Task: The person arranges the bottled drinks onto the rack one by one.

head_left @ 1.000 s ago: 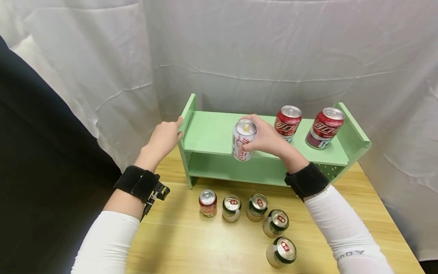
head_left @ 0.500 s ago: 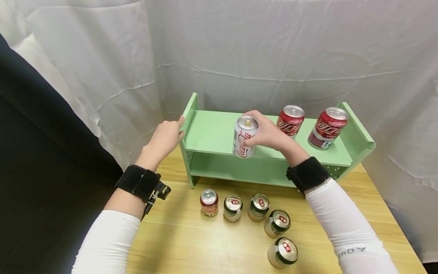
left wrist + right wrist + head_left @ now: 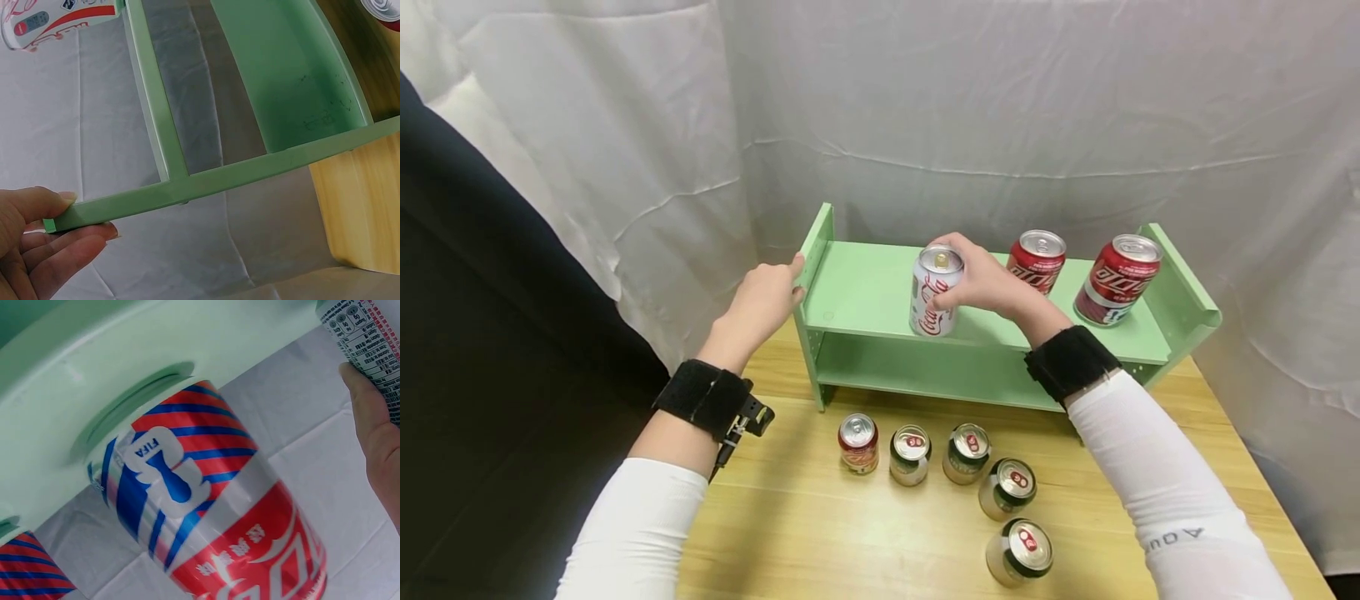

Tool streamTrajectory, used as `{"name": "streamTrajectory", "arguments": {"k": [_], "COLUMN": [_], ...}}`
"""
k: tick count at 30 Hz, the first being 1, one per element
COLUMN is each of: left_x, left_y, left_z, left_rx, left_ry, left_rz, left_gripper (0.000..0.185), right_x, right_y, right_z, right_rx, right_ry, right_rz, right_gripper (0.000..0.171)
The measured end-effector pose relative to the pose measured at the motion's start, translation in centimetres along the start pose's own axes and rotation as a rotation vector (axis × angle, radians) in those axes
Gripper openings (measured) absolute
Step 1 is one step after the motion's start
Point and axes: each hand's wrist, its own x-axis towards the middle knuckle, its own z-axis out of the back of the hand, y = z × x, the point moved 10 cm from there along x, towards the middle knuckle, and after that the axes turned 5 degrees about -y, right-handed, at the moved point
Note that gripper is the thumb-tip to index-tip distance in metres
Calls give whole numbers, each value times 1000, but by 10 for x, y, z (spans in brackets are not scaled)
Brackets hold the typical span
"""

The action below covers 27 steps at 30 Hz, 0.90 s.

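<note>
My right hand [image 3: 988,287] grips a white Coca-Cola can [image 3: 928,304] with red lettering, held upright at the front of the upper board of a green two-tier shelf [image 3: 861,287]. In the left wrist view the base of that white can [image 3: 62,19] is at the board, touching or nearly so. My left hand [image 3: 760,302] pinches the shelf's left side panel, thumb on one side and fingers on the other; the left wrist view shows this hand [image 3: 44,240] at the panel's end. Two red cans [image 3: 1036,262] [image 3: 1117,279] stand on the upper board, right of my right hand.
On the wooden table [image 3: 820,533] before the shelf stand a red can [image 3: 858,446] and several dark-green and gold cans [image 3: 910,457]. The lower board [image 3: 925,371] lies beneath the held can. A pale curtain [image 3: 1000,100] hangs behind; black cloth [image 3: 490,375] is at the left.
My right hand has moved the white can slightly up and back, from in front of the upper board's edge to over it. My left hand keeps its hold on the side panel.
</note>
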Motion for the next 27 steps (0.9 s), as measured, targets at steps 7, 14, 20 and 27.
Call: {"name": "streamTrajectory", "arguments": {"k": [7, 14, 20, 27], "left_x": [0, 1, 2, -1], "left_y": [1, 3, -4, -6], "left_z": [-2, -4, -5, -3], "left_rx": [-5, -6, 13, 15], "left_ry": [5, 1, 0, -8], "left_rz": [6, 13, -3, 13], "left_gripper": [56, 56, 56, 55], "right_x": [8, 17, 23, 28], "right_y": [-7, -16, -21, -23], "right_z": [3, 4, 11, 14], "right_rx": [76, 86, 55, 106], "right_ry": [8, 24, 39, 31], "right_rz": [-54, -111, -97, -101], "right_gripper": [67, 70, 71, 72]}}
